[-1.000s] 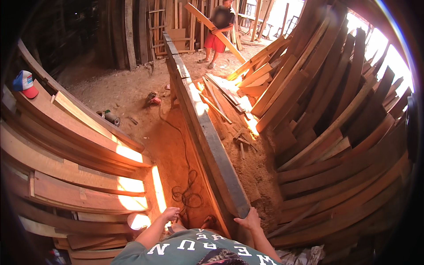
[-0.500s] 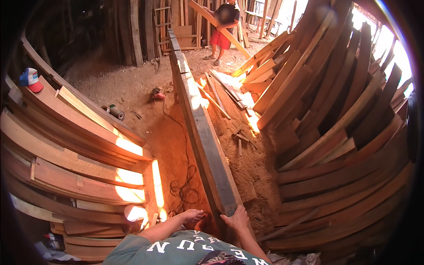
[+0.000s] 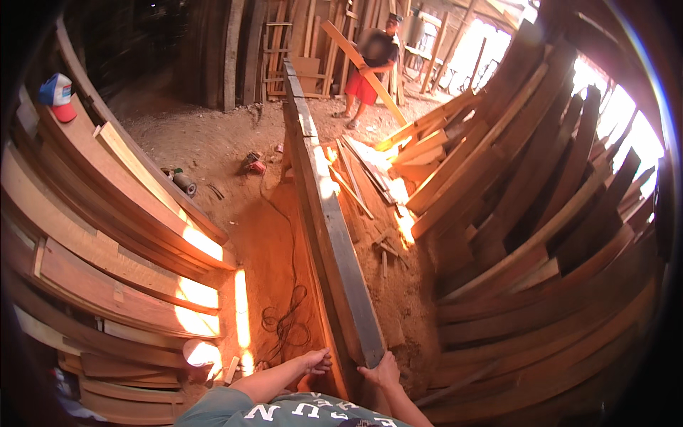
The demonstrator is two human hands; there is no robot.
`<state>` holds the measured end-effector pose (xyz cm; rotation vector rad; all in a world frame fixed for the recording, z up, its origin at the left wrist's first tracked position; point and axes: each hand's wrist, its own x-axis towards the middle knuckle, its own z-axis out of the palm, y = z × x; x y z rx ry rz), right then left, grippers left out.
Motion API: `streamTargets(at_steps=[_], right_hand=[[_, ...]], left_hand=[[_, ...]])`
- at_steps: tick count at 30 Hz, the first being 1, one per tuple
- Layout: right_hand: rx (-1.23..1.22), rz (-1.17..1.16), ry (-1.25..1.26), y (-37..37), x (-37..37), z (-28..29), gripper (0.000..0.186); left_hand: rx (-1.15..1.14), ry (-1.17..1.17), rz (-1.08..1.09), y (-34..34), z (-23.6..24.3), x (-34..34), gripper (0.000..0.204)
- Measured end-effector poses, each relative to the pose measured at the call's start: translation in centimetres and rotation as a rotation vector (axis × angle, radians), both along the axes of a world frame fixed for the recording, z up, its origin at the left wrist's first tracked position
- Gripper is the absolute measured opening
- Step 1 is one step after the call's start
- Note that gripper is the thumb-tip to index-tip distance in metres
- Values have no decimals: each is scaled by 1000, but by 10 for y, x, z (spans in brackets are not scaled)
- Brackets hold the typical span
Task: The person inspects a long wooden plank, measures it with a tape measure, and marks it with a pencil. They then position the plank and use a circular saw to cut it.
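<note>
Although the long timber beam (image 3: 340, 252) already lies lengthwise between two banks of curved timbers (image 3: 99, 276), it is not yet let go: the right hand (image 3: 384, 371) clasps its near end, thumb toward the dark upper face. Near the beam's left side, the left hand (image 3: 317, 361) has its fingers curled; whether it pinches anything cannot be told. Loose boards (image 3: 366, 171) lie right of the beam, and how much work remains does not show.
</note>
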<state>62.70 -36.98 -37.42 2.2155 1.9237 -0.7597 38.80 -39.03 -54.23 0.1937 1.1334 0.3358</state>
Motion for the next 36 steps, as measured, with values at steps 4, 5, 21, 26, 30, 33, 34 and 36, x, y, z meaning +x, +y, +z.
streamTargets(at_steps=[4,5,21,26,30,33,34,36], right_hand=[[5,-10,96,-2,-1,-4,99],[38,4,101,0,2,-6,98],[-62,87,50,12,-1,6,95],[-64,150,67,4,-31,39,95],[-132,146,40,-9,-69,68,94],[-120,128,85,-24,-82,70,93],[-136,124,92,-26,-87,72,93],[-164,104,140,-30,-94,71,95]], left_hand=[[-40,-58,116,1,12,14,82],[-34,-57,137,6,14,20,80],[72,48,318,17,72,56,86],[51,-151,268,-1,25,43,99],[125,-382,227,-36,4,9,99],[269,-215,213,-59,19,-19,92],[246,-149,208,-63,23,-29,90],[204,-53,221,-67,36,-48,87]])
